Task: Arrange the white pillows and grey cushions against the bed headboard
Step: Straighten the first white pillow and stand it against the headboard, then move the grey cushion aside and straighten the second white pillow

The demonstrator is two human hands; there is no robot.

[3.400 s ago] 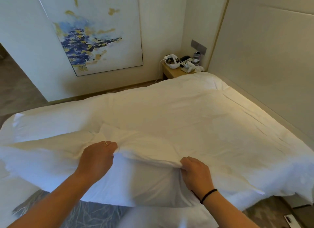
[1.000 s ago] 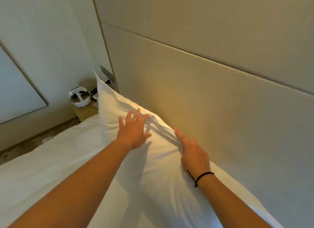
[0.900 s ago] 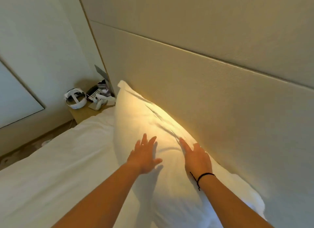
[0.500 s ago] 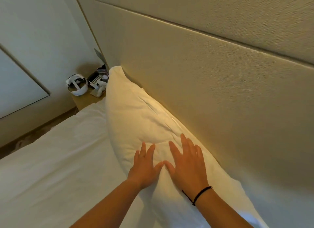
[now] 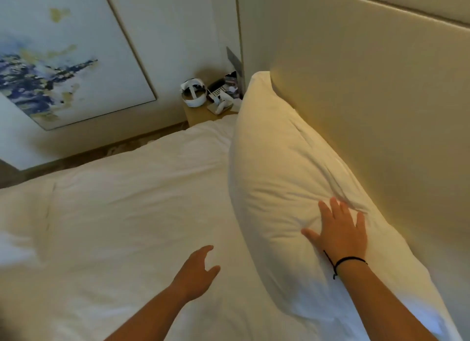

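Two bare forearms come up from the bottom edge of the frame, no sleeves on either one, uncovered right down to where the picture cuts them off. The right hand (image 5: 339,235), lower right of centre, has a thin black cord bracelet (image 5: 349,260) looped round the wrist, with a short loose tail of the cord dangling off its left side. No watch there, just that single dark band. The left hand (image 5: 197,274), lower middle of the frame, shows a plain wrist. Whether a ring sits on any finger, I can't make out from here.
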